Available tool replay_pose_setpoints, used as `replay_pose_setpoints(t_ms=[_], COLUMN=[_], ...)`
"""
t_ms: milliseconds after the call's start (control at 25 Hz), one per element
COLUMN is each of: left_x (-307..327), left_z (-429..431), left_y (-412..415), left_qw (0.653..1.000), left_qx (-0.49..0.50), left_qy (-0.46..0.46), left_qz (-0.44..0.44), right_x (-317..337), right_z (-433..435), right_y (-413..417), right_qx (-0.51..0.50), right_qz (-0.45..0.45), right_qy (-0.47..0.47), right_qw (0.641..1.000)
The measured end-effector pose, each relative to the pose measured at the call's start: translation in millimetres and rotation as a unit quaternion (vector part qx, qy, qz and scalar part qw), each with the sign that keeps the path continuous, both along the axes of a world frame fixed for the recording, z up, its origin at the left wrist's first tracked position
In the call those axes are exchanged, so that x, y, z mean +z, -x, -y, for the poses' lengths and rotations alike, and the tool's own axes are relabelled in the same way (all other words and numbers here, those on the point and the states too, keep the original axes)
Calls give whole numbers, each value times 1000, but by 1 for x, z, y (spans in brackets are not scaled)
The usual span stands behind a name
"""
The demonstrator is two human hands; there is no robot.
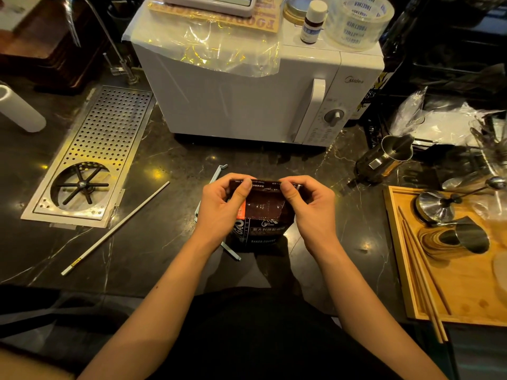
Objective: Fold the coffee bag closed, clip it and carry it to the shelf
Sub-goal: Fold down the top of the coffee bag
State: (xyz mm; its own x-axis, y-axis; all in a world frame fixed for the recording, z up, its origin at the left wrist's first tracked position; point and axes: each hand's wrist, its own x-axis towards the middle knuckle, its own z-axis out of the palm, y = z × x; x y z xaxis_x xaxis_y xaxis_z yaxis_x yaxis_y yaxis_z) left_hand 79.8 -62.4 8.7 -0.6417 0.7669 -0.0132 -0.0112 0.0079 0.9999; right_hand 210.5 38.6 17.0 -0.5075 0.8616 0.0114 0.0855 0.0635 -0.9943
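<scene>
On the far left of the dark marble counter [170, 237] a perforated metal drip tray [90, 157] lies flush, with a thin white rod [115, 229] slanting beside it. At the centre the left hand [222, 207] and right hand [310, 207] each pinch a top corner of the dark coffee bag [260, 218], thumbs pressed on the folded-over top edge. The bag stands on the counter in front of a white microwave [247, 100]. A pale blue clip [219, 171] lies open on the counter, partly hidden behind the bag and left hand. To the right sits a wooden tray [406, 270] holding metal tools.
</scene>
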Motion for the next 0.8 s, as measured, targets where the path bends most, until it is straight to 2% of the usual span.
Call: replay_pose_setpoints(t_ms=[160,440,640,800], left_x=[0,0,-5,-7], left_z=[-2,-3,-3,-8], left_y=[-1,-2,1,-7], left_qw=[1000,998,999,999], left_qx=[-6,-16,-3,16], left_qy=[-4,3,4,34], left_qz=[15,53,37,-11], right_x=[-2,-2,-9,-11], right_z=[1,-4,2,8], right_y=[3,1,10,13], right_qx=[-22,-2,-48,-53], right_qz=[4,15,22,11], right_qy=[22,38,11,-4], right_qw=[999,999,999,999])
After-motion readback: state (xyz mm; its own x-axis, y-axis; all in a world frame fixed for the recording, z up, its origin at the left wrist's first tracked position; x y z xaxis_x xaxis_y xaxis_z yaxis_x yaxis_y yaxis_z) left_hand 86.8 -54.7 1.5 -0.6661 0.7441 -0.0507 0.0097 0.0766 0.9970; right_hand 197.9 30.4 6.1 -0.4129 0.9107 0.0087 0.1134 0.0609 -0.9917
